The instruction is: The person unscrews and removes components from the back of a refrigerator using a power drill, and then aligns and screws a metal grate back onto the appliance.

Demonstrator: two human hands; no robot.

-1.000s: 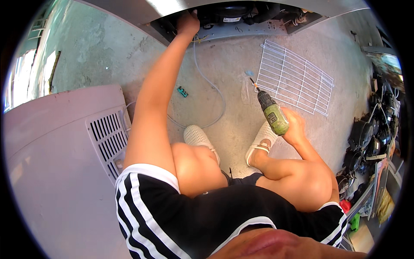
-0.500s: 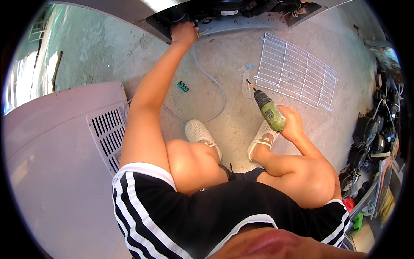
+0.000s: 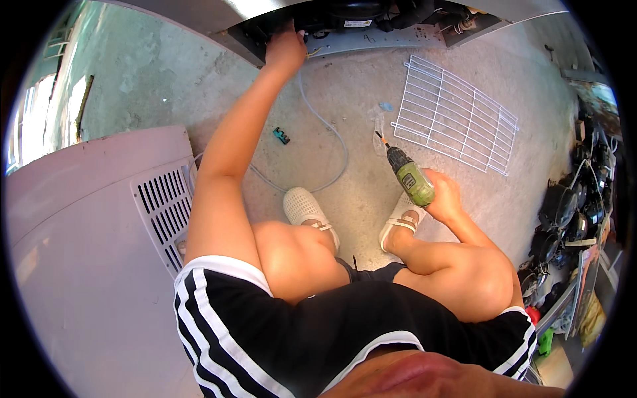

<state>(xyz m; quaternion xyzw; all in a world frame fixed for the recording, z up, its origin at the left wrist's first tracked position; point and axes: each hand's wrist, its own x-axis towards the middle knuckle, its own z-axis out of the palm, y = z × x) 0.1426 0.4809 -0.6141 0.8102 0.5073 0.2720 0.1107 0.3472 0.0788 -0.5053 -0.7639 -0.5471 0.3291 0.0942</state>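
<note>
My left hand [image 3: 285,52] reaches into the left end of an open compartment at the base of a metal-cased appliance [image 3: 375,41]. Its fingers curl around something dark that I cannot make out; their tips are hidden in shadow. A yellowish wire [image 3: 314,52] pokes out beside the thumb. To the right of that, inside the compartment, sits a black compressor [image 3: 345,12] with a white label. My right hand [image 3: 443,194] grips a green and black cordless drill [image 3: 413,180] over my right shoe, its bit pointing up and left toward the floor ahead.
A white wire rack [image 3: 458,113] lies on the concrete floor at right. Near it are a clear plastic bag [image 3: 379,126] and a blue scrap. A grey cable [image 3: 344,149] loops by a small teal part [image 3: 281,135]. A pale vented panel [image 3: 86,219] fills the left; black compressors [image 3: 561,202] pile up at right.
My left hand has pushed slightly deeper into the compartment, and its fingers have stretched upward. The drill has shifted a little down and left with my right hand.
</note>
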